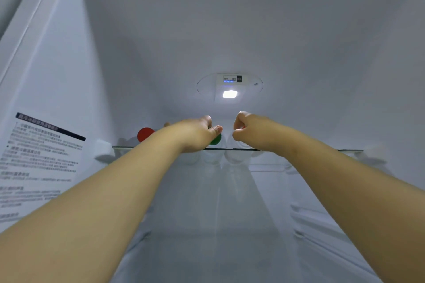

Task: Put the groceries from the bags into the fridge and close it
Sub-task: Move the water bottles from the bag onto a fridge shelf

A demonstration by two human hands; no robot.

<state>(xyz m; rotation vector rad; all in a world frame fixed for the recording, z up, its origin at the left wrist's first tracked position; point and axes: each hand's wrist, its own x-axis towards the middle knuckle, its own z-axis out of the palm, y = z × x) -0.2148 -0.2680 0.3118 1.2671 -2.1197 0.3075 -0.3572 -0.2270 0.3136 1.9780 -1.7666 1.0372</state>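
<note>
I look up from below into the open fridge. A glass shelf (349,150) crosses the middle of the view, and several clear bottles stand on it, seen through the glass. My left hand (195,134) reaches over the shelf edge and grips the top of the green-capped bottle (215,140), thumb above the cap. To its left a red-capped bottle (145,134) stands free. My right hand (249,132) is curled into a fist round the top of a clear bottle (234,155) beside the green one; a trace of red shows inside the fist.
The fridge lamp and control panel (230,89) glow on the back wall above my hands. A printed label (41,156) covers the left inner wall. White shelf supports (104,150) jut from the left wall. The right half of the shelf is bare glass.
</note>
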